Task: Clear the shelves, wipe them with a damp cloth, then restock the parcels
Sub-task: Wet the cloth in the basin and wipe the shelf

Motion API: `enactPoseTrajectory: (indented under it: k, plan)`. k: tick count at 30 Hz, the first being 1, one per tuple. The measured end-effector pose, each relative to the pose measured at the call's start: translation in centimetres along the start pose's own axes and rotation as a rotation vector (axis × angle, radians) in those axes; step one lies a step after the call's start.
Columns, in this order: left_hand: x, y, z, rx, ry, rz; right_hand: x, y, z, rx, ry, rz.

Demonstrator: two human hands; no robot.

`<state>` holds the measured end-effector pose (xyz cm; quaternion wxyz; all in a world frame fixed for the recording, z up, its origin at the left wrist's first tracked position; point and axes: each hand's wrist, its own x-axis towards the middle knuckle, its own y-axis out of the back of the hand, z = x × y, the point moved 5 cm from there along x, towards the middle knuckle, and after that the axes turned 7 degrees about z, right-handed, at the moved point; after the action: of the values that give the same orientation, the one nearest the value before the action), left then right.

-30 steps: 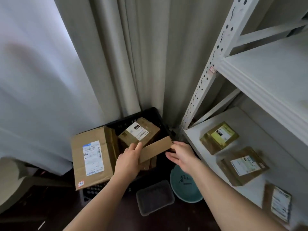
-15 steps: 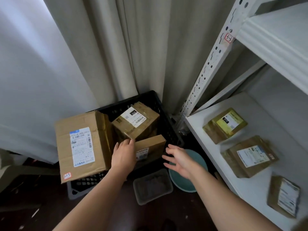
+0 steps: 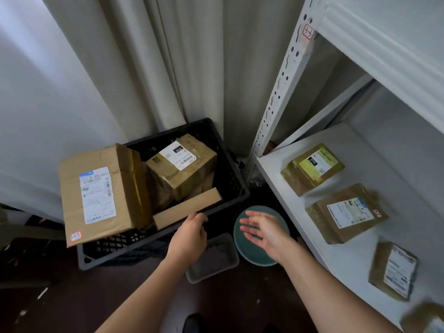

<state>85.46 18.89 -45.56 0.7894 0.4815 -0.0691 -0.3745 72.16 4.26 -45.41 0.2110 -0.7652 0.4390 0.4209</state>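
A black plastic crate (image 3: 231, 181) on the floor holds three cardboard parcels: a large labelled box (image 3: 101, 193) leaning at the left, a taped box (image 3: 182, 164) at the back, and a flat box (image 3: 187, 209) propped along the front. My left hand (image 3: 189, 234) touches the flat box's near edge with its fingertips. My right hand (image 3: 262, 233) hovers open and empty over a teal basin (image 3: 252, 257). On the lower white shelf (image 3: 274, 179) lie several taped parcels, among them a yellow-labelled one (image 3: 312, 168), a bigger one (image 3: 346, 212) and a smaller one (image 3: 394, 270).
A clear plastic tub (image 3: 212, 258) sits on the dark floor between crate and basin. The shelf's perforated white upright (image 3: 281, 87) rises right of the crate, and an upper shelf board (image 3: 384, 44) overhangs. Pale curtains (image 3: 120, 68) hang close behind the crate.
The flat box went from both hands into the crate's front. My right hand let go and drew back over the basin; my left hand slid to the box's near edge.
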Motion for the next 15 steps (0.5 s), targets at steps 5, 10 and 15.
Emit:
enactPoseTrajectory:
  k: [5, 10, 15]
  plan:
    - [-2.9, -7.3, -0.6, -0.04, 0.089, -0.012, 2.9, 3.8, 4.1, -0.054, -0.037, 0.007]
    - [-5.5, -15.5, -3.6, -0.205, 0.254, 0.05, 7.3, 6.5, 9.4, -0.098, -0.064, 0.041]
    - [-5.2, -23.0, -9.5, -0.315, 0.417, 0.074, 15.0, 5.5, 16.3, -0.135, -0.081, 0.058]
